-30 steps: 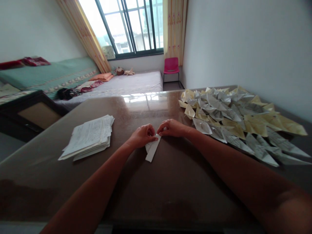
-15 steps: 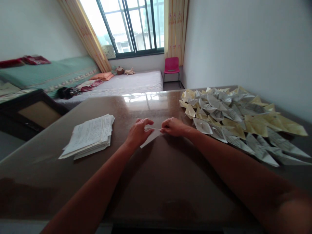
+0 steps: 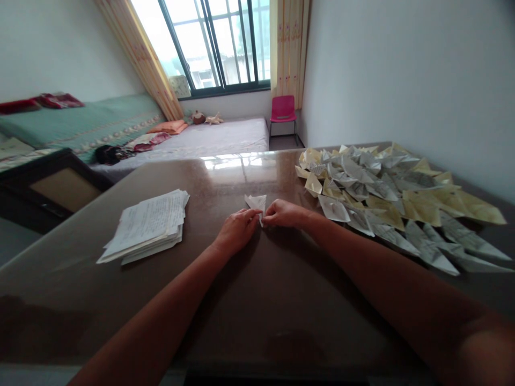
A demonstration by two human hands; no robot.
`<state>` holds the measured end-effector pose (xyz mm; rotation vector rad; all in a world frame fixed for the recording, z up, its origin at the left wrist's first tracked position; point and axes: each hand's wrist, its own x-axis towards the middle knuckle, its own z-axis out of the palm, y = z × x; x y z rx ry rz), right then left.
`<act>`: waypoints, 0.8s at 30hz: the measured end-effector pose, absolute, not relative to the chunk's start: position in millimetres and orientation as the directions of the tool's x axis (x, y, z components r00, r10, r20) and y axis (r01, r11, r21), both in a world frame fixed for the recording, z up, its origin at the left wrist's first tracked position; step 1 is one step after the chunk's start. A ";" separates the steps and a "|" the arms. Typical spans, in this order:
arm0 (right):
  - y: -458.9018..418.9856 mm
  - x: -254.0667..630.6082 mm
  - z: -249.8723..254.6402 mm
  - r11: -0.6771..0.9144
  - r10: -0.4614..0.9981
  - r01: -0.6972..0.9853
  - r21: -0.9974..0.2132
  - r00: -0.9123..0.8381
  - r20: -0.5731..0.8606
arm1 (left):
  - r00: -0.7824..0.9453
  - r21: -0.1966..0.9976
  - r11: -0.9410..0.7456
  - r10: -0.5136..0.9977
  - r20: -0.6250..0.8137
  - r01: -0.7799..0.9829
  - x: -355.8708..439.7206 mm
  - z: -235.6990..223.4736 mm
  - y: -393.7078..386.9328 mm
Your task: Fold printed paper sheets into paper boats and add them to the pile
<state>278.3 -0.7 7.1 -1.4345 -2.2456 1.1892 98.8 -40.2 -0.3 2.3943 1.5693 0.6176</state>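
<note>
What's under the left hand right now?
Folded white paper pokes out beyond the left hand, with a narrow tip showing between it and the right hand. Whatever is directly beneath the left hand is covered.

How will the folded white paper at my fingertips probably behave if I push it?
The folded paper is probably very light, being only a small paper piece. Its folds likely stiffen it, though its thin pointed corner could bend. It may slide easily, since the table looks glossy.

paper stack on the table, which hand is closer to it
Left. The left hand is apart from the paper stack, to its right; the right hand is farther off on that same side.
</note>
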 end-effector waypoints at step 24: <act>18.5 295.6 3.3 0.387 0.908 0.774 -0.501 -0.415 0.059 | 0.609 0.401 -0.541 0.791 -0.056 0.739 50.8 22.1 -26.8</act>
